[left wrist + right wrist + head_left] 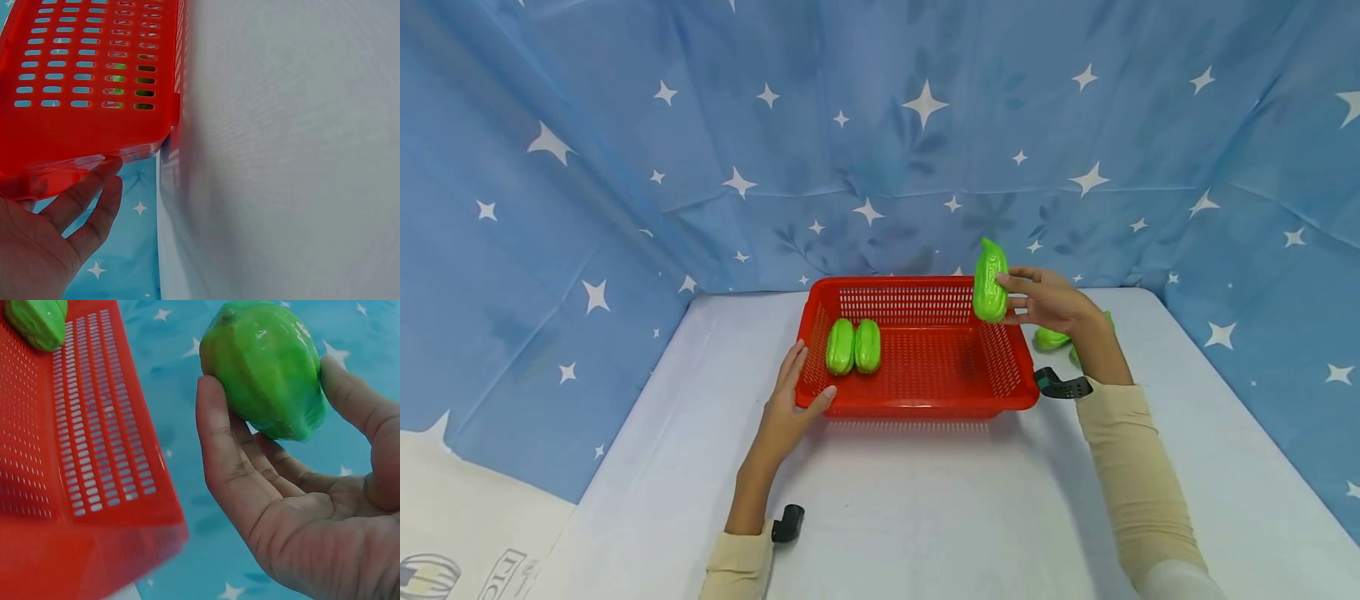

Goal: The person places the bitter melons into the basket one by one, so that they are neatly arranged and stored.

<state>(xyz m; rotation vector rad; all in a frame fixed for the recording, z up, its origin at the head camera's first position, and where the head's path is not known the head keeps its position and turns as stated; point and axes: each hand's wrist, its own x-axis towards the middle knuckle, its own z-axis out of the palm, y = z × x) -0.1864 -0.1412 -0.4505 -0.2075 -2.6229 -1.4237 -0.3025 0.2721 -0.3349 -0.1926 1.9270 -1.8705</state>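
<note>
A red perforated plastic basket [917, 403] stands on the white-covered table. Inside it, two glossy green ribbed fruits [841, 347] lie side by side at the left end. My left hand [786, 417] rests at the near left corner, thumb by the front rim and straight fingers along the left side; in the left wrist view those fingers [94, 194] touch beneath the rim. Above the basket's right end, my right hand [1048, 300] pinches another green ribbed fruit [990, 283], holding it upright, pointed tip up. The right wrist view shows the fruit [262, 369] between thumb and fingers.
More green fruits [1051, 338] lie on the table right of the basket, partly hidden by my right forearm. A blue star-patterned curtain [865, 167] hangs behind the table and along both sides. White tablecloth [925, 500] spreads in front of the basket.
</note>
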